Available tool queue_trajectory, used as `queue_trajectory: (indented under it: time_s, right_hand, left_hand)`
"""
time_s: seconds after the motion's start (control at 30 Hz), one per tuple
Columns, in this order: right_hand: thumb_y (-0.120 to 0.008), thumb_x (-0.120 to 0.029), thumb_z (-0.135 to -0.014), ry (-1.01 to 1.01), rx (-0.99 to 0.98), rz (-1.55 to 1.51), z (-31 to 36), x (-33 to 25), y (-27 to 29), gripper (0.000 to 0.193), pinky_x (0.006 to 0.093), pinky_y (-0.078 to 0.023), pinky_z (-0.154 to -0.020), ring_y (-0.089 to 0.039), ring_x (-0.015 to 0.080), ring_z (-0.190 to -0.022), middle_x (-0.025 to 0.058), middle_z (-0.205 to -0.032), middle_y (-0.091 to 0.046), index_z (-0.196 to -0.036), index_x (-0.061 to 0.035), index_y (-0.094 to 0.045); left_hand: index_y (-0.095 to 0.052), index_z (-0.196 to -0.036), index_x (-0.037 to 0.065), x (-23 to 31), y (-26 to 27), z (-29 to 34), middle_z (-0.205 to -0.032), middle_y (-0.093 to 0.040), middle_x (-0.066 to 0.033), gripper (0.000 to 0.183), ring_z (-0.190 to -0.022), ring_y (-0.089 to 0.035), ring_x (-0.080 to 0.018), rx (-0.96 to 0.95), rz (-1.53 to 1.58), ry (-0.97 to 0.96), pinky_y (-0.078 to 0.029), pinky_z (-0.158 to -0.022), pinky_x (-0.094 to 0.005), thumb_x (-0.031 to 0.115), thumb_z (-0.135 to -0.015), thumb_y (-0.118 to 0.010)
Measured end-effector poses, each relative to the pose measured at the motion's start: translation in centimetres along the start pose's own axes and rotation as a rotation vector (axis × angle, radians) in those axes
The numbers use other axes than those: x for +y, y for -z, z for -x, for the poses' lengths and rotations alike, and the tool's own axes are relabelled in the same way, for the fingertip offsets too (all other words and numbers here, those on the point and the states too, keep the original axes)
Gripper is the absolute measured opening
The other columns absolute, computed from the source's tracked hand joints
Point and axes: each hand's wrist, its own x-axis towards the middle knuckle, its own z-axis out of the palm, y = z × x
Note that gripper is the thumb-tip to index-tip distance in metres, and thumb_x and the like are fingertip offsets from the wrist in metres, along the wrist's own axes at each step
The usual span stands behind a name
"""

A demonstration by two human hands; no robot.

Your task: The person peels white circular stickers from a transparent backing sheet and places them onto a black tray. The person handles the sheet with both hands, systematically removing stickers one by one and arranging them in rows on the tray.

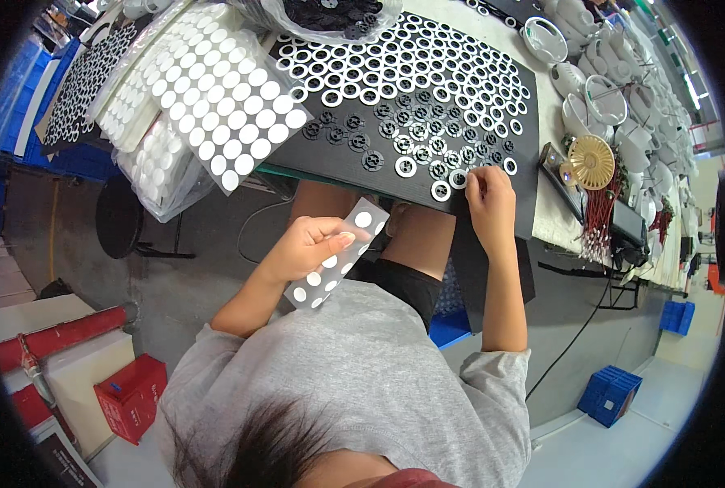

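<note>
My left hand [304,246] pinches a narrow strip of round white stickers [314,279] on clear backing, held above my lap and tilted. My right hand [493,199] is at the near right edge of a black board [330,167]. Its fingers are bent together beside a white-ringed black disc [458,179]; what they hold, if anything, is hidden. Another white-ringed disc [441,191] lies just left of it. Several bare black discs [372,160] are spread over the near middle of the board, with rows of white-ringed discs [395,61] behind them.
Large sheets of white round stickers [232,106] overhang the table's left edge, with a plastic bag [163,167] below. A bag of black discs [330,16] stands at the back. On the right are a yellow fan-like round piece [592,161], red wires [598,215] and many white housings [570,81].
</note>
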Motion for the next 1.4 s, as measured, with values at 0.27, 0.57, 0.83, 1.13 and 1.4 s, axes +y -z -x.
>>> queue_trajectory:
  time_s: [0.27, 0.57, 0.83, 1.13, 1.4]
  right_hand:
    - [-0.059, -0.007, -0.070, 0.015, 0.052, 0.142, 0.0, 0.4, -0.5, 0.009, 0.0364, -0.041, -0.063, -0.051, 0.0264, -0.066, 0.0097, -0.066, -0.052, -0.067, -0.0017, -0.052]
    - [-0.060, -0.007, -0.068, 0.010, 0.098, 0.188, 0.0, 0.4, -0.7, 0.010, 0.0355, -0.040, -0.061, -0.050, 0.0258, -0.066, 0.0090, -0.067, -0.051, -0.068, -0.0028, -0.051]
    - [-0.065, -0.004, -0.064, 0.368, -0.107, -0.416, 3.5, -5.5, -1.1, 0.021, 0.0335, -0.041, -0.067, -0.052, 0.0256, -0.076, 0.0095, -0.085, -0.055, -0.083, -0.0038, -0.056]
    - [-0.067, -0.003, -0.066, 0.226, 0.002, -0.546, 6.1, -8.2, -3.4, 0.029, 0.0331, -0.043, -0.072, -0.057, 0.0267, -0.084, 0.0122, -0.094, -0.059, -0.094, -0.0003, -0.058]
    - [-0.060, -0.002, -0.076, -0.145, -0.252, -0.899, 6.3, -7.7, -3.0, 0.008, 0.0254, -0.046, -0.070, -0.059, 0.0180, -0.078, 0.0107, -0.086, -0.062, -0.083, 0.0026, -0.061]
  left_hand:
    - [-0.060, -0.097, -0.004, 0.2, 0.2, 0.0, -0.080, -0.063, -0.0081, 0.023, -0.069, -0.057, -0.0075, -0.018, -0.024, 0.087, -0.044, -0.062, -0.0190, 0.013, -0.086, -0.049]
    - [-0.062, -0.098, 0.004, -0.5, 0.4, -0.1, -0.057, -0.054, 0.0051, 0.020, -0.044, -0.039, 0.0019, -0.017, -0.045, 0.001, -0.028, -0.041, -0.0143, 0.015, -0.086, -0.050]
    - [-0.062, -0.095, -0.001, 1.2, 0.0, -0.4, -0.067, -0.060, -0.0020, 0.021, -0.054, -0.049, -0.0028, 0.063, 0.178, 0.045, -0.037, -0.051, -0.0158, 0.013, -0.085, -0.050]
    - [-0.061, -0.095, -0.003, 1.0, 0.1, 0.0, -0.083, -0.063, -0.0066, 0.023, -0.071, -0.057, -0.0078, 0.064, 0.304, 0.017, -0.045, -0.065, -0.0194, 0.015, -0.085, -0.051]
    - [-0.061, -0.092, -0.003, 0.5, 0.4, 0.4, -0.080, -0.063, -0.0054, 0.022, -0.069, -0.057, -0.0070, 0.025, 0.154, -0.029, -0.045, -0.064, -0.0192, 0.016, -0.085, -0.051]
